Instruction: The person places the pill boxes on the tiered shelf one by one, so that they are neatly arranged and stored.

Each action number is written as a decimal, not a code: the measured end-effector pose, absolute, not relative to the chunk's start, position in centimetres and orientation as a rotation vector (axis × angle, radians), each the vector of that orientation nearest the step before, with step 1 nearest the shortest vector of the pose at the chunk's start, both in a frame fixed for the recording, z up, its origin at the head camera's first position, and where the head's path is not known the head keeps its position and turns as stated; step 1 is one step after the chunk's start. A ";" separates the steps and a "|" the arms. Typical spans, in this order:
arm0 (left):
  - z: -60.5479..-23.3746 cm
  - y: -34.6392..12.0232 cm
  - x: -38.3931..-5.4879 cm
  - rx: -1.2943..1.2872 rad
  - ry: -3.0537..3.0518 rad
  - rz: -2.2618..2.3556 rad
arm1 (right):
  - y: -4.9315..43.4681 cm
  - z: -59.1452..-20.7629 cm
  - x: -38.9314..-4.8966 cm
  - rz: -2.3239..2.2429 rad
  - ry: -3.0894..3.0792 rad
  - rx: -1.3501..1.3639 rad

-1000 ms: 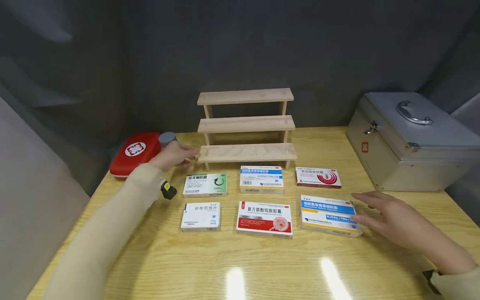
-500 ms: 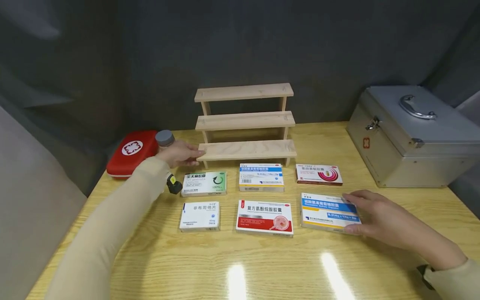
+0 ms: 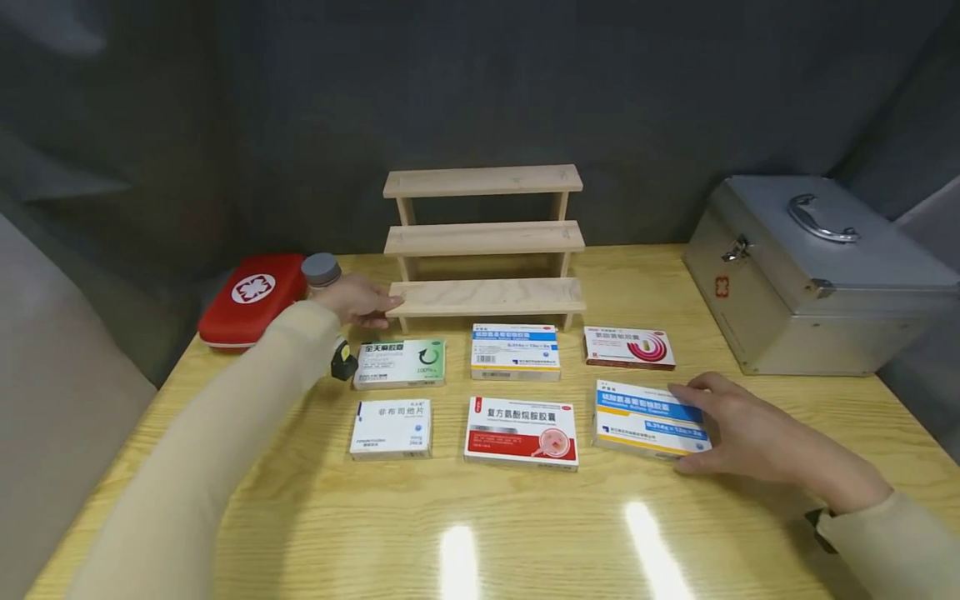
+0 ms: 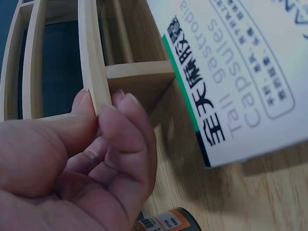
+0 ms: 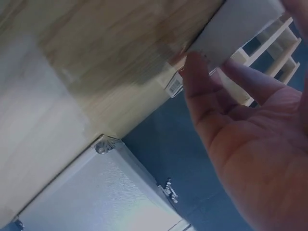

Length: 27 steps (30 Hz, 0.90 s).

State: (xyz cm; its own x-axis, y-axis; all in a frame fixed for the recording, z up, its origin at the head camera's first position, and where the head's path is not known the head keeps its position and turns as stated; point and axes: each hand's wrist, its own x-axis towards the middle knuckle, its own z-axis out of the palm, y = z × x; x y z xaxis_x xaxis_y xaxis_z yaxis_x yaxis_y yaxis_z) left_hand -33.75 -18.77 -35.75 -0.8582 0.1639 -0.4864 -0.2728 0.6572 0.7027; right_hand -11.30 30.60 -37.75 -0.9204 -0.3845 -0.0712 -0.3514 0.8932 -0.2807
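My left hand (image 3: 356, 300) pinches the left end of the lowest board of a three-tier wooden step shelf (image 3: 487, 293). In the left wrist view, thumb and fingertips press on either side of that board (image 4: 93, 53). On the table at the right, my right hand (image 3: 757, 429) grips the right end of a blue-and-white medicine box (image 3: 645, 412) between thumb and fingers. The right wrist view shows the box's pale end (image 5: 240, 29) within the fingers. Close to the left wrist lies a green-and-white medicine box (image 3: 401, 364).
Other medicine boxes lie flat: a white one (image 3: 392, 429), a red-and-white one (image 3: 521, 432), a second blue-and-white one (image 3: 515, 350) and a maroon-edged one (image 3: 630, 347). A red first-aid case (image 3: 247, 304) and grey-capped bottle (image 3: 321, 271) stand left, a silver metal case (image 3: 817, 275) right.
My left hand has moved right onto the lowest board's end and pinches it. My right hand has moved left and taken hold of the blue-and-white medicine box. The head view has shifted slightly.
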 end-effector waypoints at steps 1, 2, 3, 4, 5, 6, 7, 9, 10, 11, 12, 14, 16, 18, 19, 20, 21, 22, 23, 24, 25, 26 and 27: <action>-35.7 -18.7 -33.8 -0.085 2.357 1.106 | 30.7 -37.6 -11.3 -0.413 2.934 -0.563; -35.7 -18.7 -33.8 -0.079 2.359 1.093 | 30.7 -37.5 -11.4 -0.436 2.932 -0.558; -35.7 -18.6 -33.9 -0.078 2.360 1.079 | 30.8 -37.4 -11.4 -0.460 2.929 -0.557; -35.7 -18.6 -33.9 -0.080 2.366 1.061 | 30.9 -37.1 -11.4 -0.491 2.924 -0.554; -35.6 -18.6 -33.9 -0.079 2.372 1.041 | 31.0 -36.9 -11.5 -0.512 2.926 -0.558; -35.6 -18.6 -33.9 -0.084 2.376 1.025 | 31.1 -36.6 -11.5 -0.539 2.926 -0.562; -35.6 -18.5 -34.0 -0.086 2.381 1.008 | 31.2 -36.3 -11.7 -0.555 2.930 -0.564; -35.6 -18.5 -34.1 -0.097 2.402 0.964 | 31.2 -35.7 -12.1 -0.592 2.927 -0.574; -35.5 -18.4 -34.2 -0.098 2.414 0.943 | 31.2 -35.4 -12.3 -0.604 2.926 -0.575; -35.5 -18.4 -34.3 -0.094 2.426 0.918 | 31.1 -35.1 -12.6 -0.612 2.931 -0.581; -35.5 -18.3 -34.3 -0.095 2.436 0.898 | 31.0 -34.8 -12.9 -0.628 2.929 -0.588; -35.4 -18.0 -34.2 -0.084 2.451 0.864 | 31.0 -34.2 -13.5 -0.643 2.931 -0.635; -35.3 -17.6 -34.0 -0.081 2.461 0.834 | 30.7 -33.5 -14.2 -0.650 2.949 -0.695; -35.1 -17.2 -33.8 -0.083 2.465 0.814 | 30.4 -32.8 -15.1 -0.638 2.965 -0.755; -35.0 -16.9 -33.7 -0.083 2.471 0.800 | 30.2 -32.4 -15.6 -0.623 2.969 -0.774; -34.9 -16.7 -33.5 -0.080 2.480 0.779 | 29.9 -31.9 -16.1 -0.609 2.971 -0.775; -34.8 -16.4 -33.4 -0.077 2.488 0.761 | 29.5 -31.3 -16.7 -0.597 2.968 -0.774; -34.8 -16.2 -33.2 -0.067 2.495 0.745 | 29.2 -30.8 -17.4 -0.582 2.970 -0.769; -34.7 -16.0 -33.1 -0.062 2.500 0.734 | 28.8 -30.2 -18.1 -0.565 2.961 -0.755; -34.7 -15.8 -33.0 -0.051 2.501 0.727 | 28.3 -29.6 -18.8 -0.552 2.958 -0.740; -34.7 -15.7 -32.8 -0.044 2.502 0.721 | 27.8 -29.1 -19.5 -0.538 2.955 -0.723; -34.8 -15.6 -32.6 -0.040 2.501 0.717 | 27.2 -28.6 -20.3 -0.537 2.950 -0.710; -34.8 -15.5 -32.5 -0.047 2.495 0.725 | 26.7 -28.2 -21.1 -0.539 2.945 -0.700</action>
State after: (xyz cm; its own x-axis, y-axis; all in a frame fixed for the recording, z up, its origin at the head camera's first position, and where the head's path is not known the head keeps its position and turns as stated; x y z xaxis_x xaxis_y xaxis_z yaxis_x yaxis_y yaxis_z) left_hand -32.49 -15.47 -34.83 -0.8555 0.1122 -0.5056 -0.1761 0.8551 0.4876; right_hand -21.13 26.65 -28.21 -0.8943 -0.4473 0.0153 -0.4236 0.8351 -0.3510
